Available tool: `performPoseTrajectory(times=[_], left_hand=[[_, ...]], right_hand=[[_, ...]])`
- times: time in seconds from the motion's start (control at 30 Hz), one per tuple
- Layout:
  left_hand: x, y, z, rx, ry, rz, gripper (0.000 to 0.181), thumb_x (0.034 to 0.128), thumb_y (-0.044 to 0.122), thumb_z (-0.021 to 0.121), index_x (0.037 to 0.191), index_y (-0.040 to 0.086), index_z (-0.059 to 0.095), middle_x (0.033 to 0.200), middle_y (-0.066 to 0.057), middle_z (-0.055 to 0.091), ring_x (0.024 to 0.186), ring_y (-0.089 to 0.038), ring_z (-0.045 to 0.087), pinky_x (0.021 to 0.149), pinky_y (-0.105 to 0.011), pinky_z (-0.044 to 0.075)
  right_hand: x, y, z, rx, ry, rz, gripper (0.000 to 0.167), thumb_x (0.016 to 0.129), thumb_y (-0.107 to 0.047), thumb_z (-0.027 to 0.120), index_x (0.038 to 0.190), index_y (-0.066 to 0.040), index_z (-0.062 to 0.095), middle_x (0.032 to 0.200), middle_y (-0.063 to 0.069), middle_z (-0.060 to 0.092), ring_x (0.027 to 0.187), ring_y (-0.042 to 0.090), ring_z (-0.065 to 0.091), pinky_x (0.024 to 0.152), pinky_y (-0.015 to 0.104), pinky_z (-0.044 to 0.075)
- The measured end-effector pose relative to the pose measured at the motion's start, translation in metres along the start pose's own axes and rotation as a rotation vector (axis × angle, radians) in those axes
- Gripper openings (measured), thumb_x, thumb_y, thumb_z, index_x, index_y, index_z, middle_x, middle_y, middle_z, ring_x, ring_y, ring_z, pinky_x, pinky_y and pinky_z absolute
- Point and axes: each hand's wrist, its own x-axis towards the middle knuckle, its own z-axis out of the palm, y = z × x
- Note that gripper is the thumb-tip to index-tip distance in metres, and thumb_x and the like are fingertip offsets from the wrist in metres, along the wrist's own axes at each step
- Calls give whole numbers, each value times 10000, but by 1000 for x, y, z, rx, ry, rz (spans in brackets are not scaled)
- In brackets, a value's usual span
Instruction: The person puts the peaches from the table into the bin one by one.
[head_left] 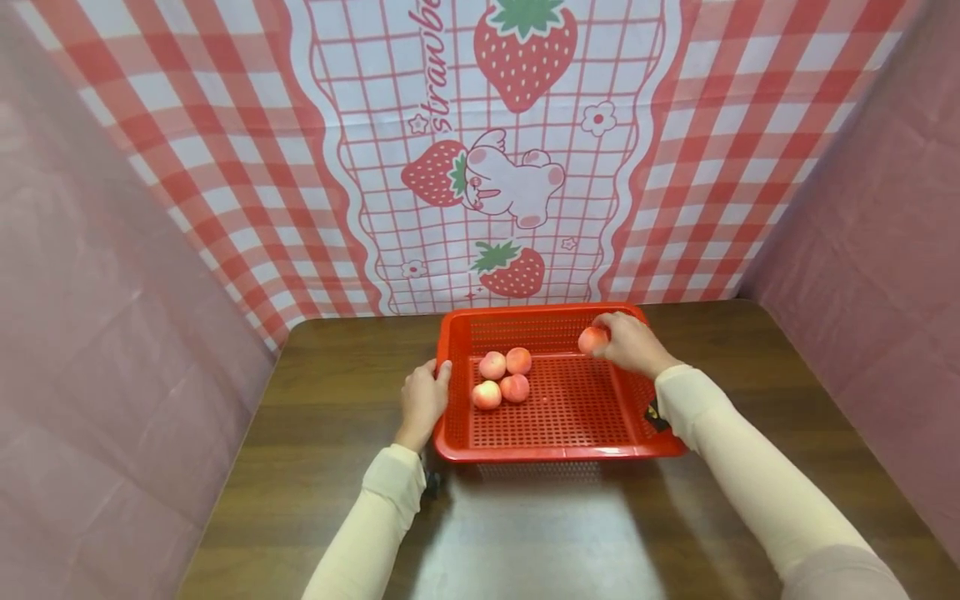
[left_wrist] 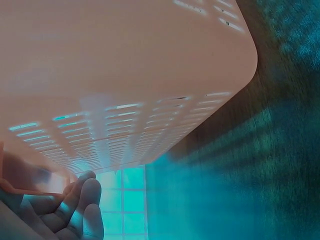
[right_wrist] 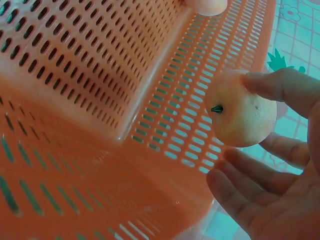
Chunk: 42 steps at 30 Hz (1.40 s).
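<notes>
A red plastic basket (head_left: 652, 446) with slotted walls and floor stands on the table. My left hand (head_left: 424, 400) grips its left rim, thumb on top; the left wrist view shows the fingers (left_wrist: 91, 192) curled beneath the rim's edge. Over the basket's far right part, my right hand (head_left: 636, 343) pinches a peach (head_left: 592, 340) between thumb and fingers. A small dark stem shows on that peach (right_wrist: 240, 110) in the right wrist view, where the other fingers are spread below it. Several pinkish-yellow peaches (head_left: 492, 365) lie grouped in the basket's left half.
The brown wooden table (head_left: 330, 417) extends on both sides of the basket. Behind it hangs a red-and-white checked cloth (head_left: 255, 150) with strawberry prints. Pink cloth walls (head_left: 862, 200) border the left and right sides.
</notes>
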Motion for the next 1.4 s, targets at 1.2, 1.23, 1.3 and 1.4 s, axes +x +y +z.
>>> performPoseTrajectory(times=[1.2,1.23,1.3,1.4], left_hand=[[-1,1,-1,-20,15,1,277,967,289,576,1054,71,724,942,-207,724,900,-429,670,810,-543,506],[-1,1,0,-19,13,0,273,969,288,574,1046,74,725,933,-202,724,896,-426,671,806,-542,506],[-1,1,0,-21,10,2,269,972,289,570,1037,78,725,918,-193,722,881,-417,671,798,-537,507],[0,0,-1,-25,9,3,270,972,287,570,1047,79,726,930,-193,724,887,-417,672,803,-539,507]], right_hand=[[28,-18,70,-32,-141,-64,449,819,-212,724,1220,-23,660,1152,183,697,1082,387,638,924,521,490],[28,-19,70,-41,-143,-44,470,820,-215,720,1240,-16,643,1178,192,685,1101,397,629,930,527,489],[29,-20,71,-64,-148,-12,502,829,-225,713,1263,4,611,1207,214,663,1119,411,614,937,536,486],[31,-22,72,-87,-153,20,523,843,-234,702,1280,25,581,1216,230,649,1118,418,609,933,542,487]])
